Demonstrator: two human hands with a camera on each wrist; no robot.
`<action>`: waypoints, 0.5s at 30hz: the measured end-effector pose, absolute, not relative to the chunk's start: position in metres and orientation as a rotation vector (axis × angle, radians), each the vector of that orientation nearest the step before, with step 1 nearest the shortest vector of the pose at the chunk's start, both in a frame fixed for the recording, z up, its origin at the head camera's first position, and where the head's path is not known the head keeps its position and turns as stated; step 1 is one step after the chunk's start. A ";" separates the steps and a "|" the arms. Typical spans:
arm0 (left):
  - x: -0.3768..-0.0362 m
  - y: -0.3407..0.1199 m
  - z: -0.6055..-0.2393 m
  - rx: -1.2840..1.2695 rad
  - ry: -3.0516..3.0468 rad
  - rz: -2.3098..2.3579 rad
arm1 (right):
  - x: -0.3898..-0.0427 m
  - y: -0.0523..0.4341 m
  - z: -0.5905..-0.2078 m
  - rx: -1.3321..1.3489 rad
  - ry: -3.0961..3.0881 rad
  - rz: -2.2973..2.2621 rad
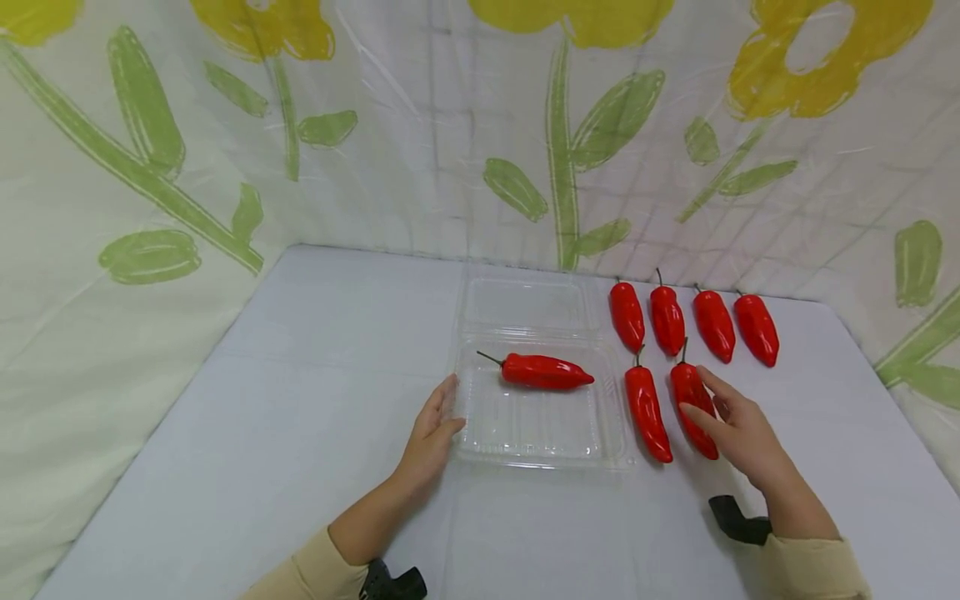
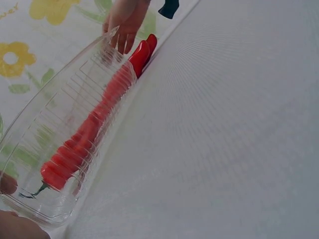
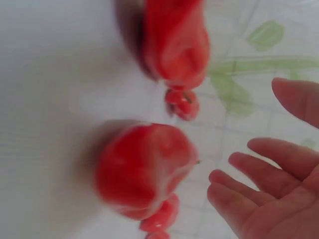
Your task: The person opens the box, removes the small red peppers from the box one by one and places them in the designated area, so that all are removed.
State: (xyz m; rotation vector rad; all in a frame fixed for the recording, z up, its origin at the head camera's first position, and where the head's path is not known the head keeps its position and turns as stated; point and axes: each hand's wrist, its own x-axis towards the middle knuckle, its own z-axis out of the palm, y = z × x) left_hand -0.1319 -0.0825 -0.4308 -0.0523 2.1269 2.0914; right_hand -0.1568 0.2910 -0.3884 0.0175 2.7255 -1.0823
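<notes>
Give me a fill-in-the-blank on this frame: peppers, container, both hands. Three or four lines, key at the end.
1. Inside the clear container lies ____ red pepper.
2. Outside the container, ____ red peppers lie on the table.
3. The left hand rests against the container's ____ edge.
4. The right hand, fingers straight, reaches for the near pepper and its palm holds ____.

Missing words: one; six; left; nothing
</notes>
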 end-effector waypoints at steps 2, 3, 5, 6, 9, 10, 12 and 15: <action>-0.132 -0.082 -0.431 -0.064 2.124 2.090 | -0.159 0.288 -0.380 -0.026 2.755 -1.085; -0.132 -0.082 -0.431 -0.074 2.121 2.091 | -0.161 0.286 -0.377 -0.044 2.766 -1.090; -0.133 -0.082 -0.432 -0.084 2.120 2.087 | -0.164 0.283 -0.370 -0.064 2.789 -1.087; -0.133 -0.082 -0.432 -0.084 2.118 2.089 | -0.166 0.282 -0.367 -0.077 2.799 -1.084; -0.133 -0.082 -0.433 -0.077 2.120 2.094 | -0.173 0.277 -0.361 -0.122 2.829 -1.055; -0.133 -0.082 -0.433 -0.073 2.119 2.096 | -0.175 0.275 -0.360 -0.137 2.835 -1.044; -0.132 -0.082 -0.433 -0.069 2.115 2.103 | -0.180 0.270 -0.357 -0.171 2.843 -1.025; -0.132 -0.082 -0.433 -0.062 2.111 2.109 | -0.186 0.262 -0.353 -0.216 2.846 -0.991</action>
